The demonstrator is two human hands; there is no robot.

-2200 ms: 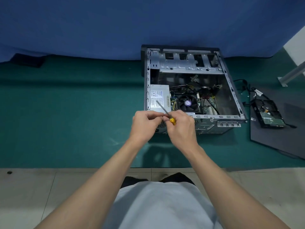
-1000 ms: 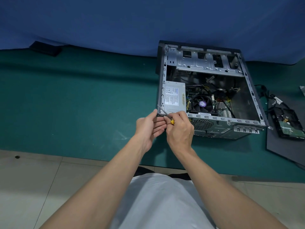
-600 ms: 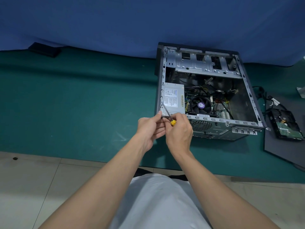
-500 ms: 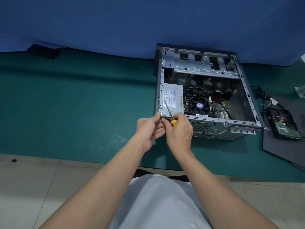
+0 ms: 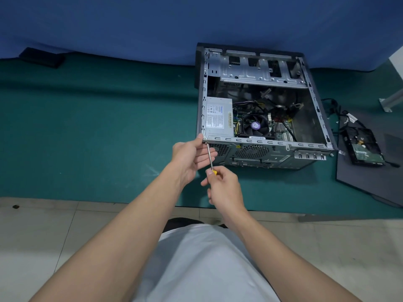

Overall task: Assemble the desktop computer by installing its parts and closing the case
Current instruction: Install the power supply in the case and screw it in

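Observation:
The open computer case (image 5: 261,141) lies on its side on the green mat (image 5: 98,127). Inside it, a grey power supply (image 5: 218,116) sits at the left and a black CPU fan (image 5: 254,125) beside it. My right hand (image 5: 224,188) grips the yellow handle of a screwdriver (image 5: 209,156). Its tip meets the case's near left corner. My left hand (image 5: 189,158) is at that corner, thumb against the case edge, fingers loosely extended behind the shaft.
A hard drive (image 5: 364,149) with loose cables (image 5: 335,110) lies on a dark panel (image 5: 370,182) right of the case. A blue cloth hangs behind. A black object (image 5: 41,57) sits far left, a metal leg (image 5: 390,101) far right. Tiled floor runs along the mat's near edge.
The screwdriver swung from pointing up over the power supply to tip against the case's near left corner. My right hand drew back toward me; my left hand's fingers spread behind the shaft.

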